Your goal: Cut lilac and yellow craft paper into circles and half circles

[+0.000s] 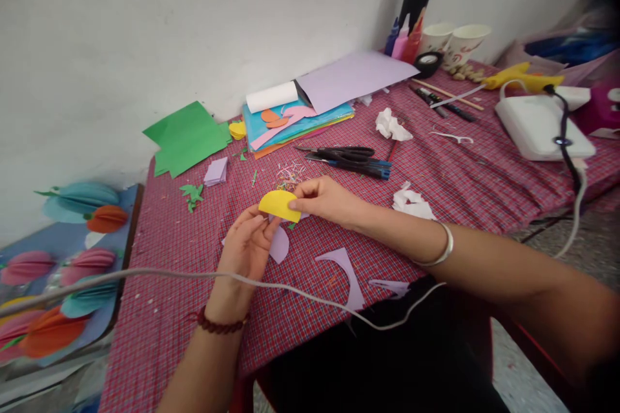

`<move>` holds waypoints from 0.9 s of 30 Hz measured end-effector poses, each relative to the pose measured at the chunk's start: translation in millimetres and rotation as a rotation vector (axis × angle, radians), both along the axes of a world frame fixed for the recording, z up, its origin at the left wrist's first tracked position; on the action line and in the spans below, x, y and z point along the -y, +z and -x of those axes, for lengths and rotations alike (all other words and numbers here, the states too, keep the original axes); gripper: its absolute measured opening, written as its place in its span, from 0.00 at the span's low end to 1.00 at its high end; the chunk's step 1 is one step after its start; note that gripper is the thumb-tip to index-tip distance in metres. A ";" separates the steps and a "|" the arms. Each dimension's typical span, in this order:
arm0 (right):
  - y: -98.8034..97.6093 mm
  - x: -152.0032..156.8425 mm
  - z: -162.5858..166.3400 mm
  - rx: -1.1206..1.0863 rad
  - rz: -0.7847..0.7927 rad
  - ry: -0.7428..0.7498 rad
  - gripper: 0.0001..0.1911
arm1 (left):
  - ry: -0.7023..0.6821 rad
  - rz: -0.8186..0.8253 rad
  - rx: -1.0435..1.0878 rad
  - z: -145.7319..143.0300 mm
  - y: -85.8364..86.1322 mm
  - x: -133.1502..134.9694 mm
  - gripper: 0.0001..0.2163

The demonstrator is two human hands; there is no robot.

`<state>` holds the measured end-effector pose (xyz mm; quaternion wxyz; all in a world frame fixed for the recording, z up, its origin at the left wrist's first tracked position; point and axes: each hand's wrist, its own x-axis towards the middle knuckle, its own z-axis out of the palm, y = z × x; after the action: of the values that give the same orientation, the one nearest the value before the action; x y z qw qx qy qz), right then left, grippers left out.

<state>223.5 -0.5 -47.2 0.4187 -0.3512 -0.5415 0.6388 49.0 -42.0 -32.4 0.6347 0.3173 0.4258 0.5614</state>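
A yellow half-circle of paper (277,204) is held up over the checked tablecloth. My right hand (334,201) pinches its right end between thumb and fingers. At its lower left edge, my left hand (249,238) has its fingers curled against the paper, thumb toward it. Below the hands lies a rounded lilac paper piece (279,245), partly hidden by my left fingers. A curved lilac offcut (347,274) rests nearer the table's front edge. Behind the hands are black-handled scissors (346,154) beside a blue-and-black cutter (363,167) and a small heap of paper shreds (290,175).
A pale cable (290,287) crosses in front of my left wrist. Green sheets (191,135) and stacked coloured paper (300,122) lie by the wall. Paper cups (467,41), glue bottles (400,44), a yellow glue gun (526,79) and a white box (540,125) stand right. Paper decorations (80,203) hang over the left side.
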 end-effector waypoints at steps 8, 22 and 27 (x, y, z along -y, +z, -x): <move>3.0 11.3 9.9 -0.182 0.169 -0.137 0.12 | -0.008 0.030 -0.079 -15.9 -10.7 6.5 0.11; -1.9 10.3 10.3 -0.051 0.015 -0.097 0.13 | 0.122 -0.092 -0.261 -17.6 -5.5 4.8 0.14; 0.2 12.9 11.8 -0.056 0.012 -0.123 0.13 | 0.143 -0.087 -0.238 -19.3 -8.9 4.4 0.14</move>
<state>211.7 -13.4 -47.0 0.4702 -0.3685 -0.5030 0.6246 68.3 -46.4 -41.2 0.5240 0.3777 0.4949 0.5813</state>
